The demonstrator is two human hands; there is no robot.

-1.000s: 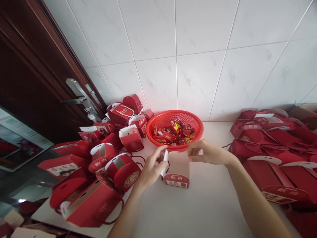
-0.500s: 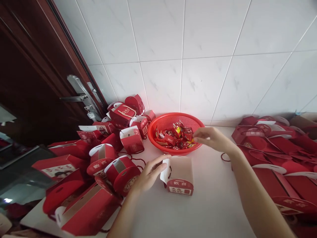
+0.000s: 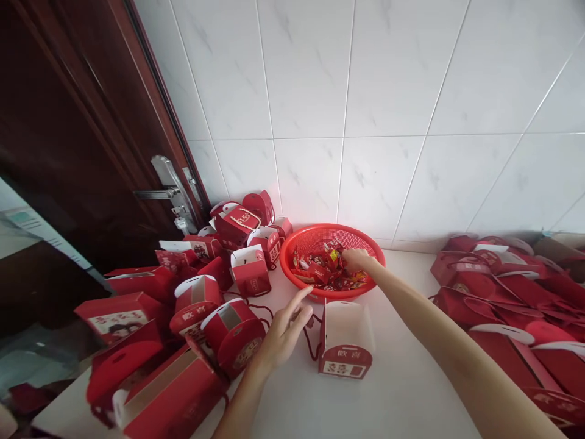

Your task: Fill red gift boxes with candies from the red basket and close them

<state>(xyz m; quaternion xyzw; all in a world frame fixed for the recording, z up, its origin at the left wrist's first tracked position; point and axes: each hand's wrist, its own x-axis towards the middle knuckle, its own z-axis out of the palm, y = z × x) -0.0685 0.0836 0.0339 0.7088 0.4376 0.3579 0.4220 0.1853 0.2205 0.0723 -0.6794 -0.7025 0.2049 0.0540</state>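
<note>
My right hand (image 3: 356,260) reaches over the right rim of the red plastic basket (image 3: 292,280), its fingers curled down among red-wrapped sweets (image 3: 326,268). The fingertips are hidden, so I cannot make out what lies between them. My left hand (image 3: 284,332) is open, palm inward, with thumb and forefinger apart and holding nothing. It hovers just left of a small red-and-white paper gift box (image 3: 346,361), which stands upright on the white table in front of the basket with its top open. A dark red cord (image 3: 312,341) hangs from the box's left side.
Several assembled red gift boxes (image 3: 249,274) crowd the table's left side. On the right lies a heap of flattened or part-folded red boxes (image 3: 498,305). A white tiled wall (image 3: 384,177) rises behind, and a dark door (image 3: 82,140) with a metal handle stands at the left.
My right hand has gone from the basket's right edge down into the sweets. My left hand has come off the box's left flap. The view has tilted slightly.
</note>
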